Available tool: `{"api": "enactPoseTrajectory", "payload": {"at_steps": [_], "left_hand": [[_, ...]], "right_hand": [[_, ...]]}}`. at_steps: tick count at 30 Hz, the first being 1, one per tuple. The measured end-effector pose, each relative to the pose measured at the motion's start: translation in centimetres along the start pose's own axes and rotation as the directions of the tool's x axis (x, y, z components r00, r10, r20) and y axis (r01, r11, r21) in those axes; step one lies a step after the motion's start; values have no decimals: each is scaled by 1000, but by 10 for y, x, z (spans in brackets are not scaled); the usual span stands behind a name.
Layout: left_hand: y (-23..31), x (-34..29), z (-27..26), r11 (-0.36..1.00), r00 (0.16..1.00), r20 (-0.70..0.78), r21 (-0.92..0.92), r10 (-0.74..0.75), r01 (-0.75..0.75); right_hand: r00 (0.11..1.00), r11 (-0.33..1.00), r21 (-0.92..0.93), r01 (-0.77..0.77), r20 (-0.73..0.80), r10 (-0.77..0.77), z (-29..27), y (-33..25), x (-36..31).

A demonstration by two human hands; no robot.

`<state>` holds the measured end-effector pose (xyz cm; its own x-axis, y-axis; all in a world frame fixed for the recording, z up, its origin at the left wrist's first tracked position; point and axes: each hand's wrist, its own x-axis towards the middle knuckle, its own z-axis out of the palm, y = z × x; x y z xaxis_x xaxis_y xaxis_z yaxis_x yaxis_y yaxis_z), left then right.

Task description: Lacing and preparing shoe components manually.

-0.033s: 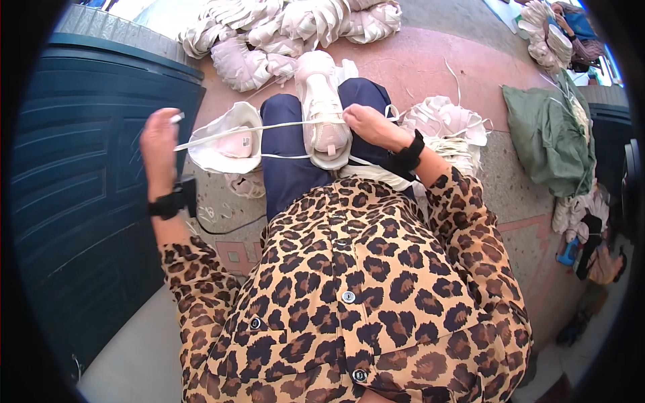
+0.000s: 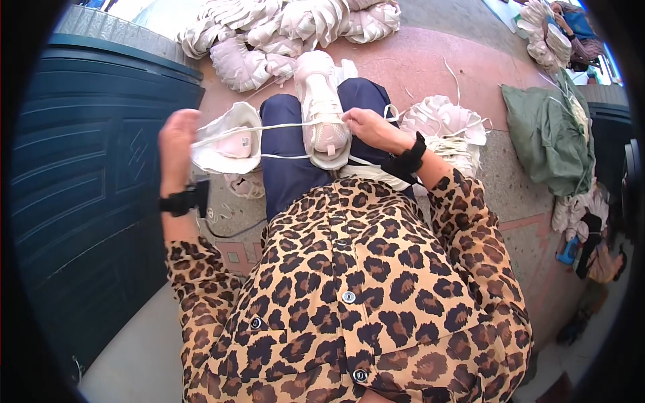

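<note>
A pale pink and white shoe upper [image 2: 314, 84] lies lengthwise between my knees, with lacing across its tongue end. A long cream shoelace [image 2: 282, 125] stretches from it to the left, over my dark trouser leg. My left hand [image 2: 178, 138] is closed on the lace's left part, out beside the blue panelled door. At the upper's right edge, my right hand [image 2: 375, 127] pinches the lace close to the lacing. A second strand of lace crosses my left thigh lower down. My left fingertips are partly blurred.
Another shoe upper [image 2: 232, 142] lies left of my left knee. Bundled uppers [image 2: 289, 30] are heaped ahead, and more uppers [image 2: 443, 124] lie to the right. The blue door [image 2: 101, 168] stands close on the left. A green sack [image 2: 547, 138] and another person [image 2: 571, 30] are farther right.
My left hand has moved right, closer to the shoe upper, and the outer stretch of lace has shortened. My right hand stays nearly in place.
</note>
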<state>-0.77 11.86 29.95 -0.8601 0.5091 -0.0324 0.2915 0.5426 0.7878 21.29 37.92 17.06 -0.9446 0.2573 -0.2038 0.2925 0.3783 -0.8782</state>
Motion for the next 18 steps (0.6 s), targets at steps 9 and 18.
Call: {"api": "enactPoseTrajectory", "payload": {"at_steps": [9, 18], "left_hand": [[-27, -41, 161, 929, 852, 518, -274, -73, 247], [-30, -42, 164, 835, 884, 205, 293, 421, -465]], "right_hand": [[998, 960, -271, -66, 0, 69, 4, 7, -10], [951, 860, -508, -53, -289, -112, 11, 15, 1]]}}
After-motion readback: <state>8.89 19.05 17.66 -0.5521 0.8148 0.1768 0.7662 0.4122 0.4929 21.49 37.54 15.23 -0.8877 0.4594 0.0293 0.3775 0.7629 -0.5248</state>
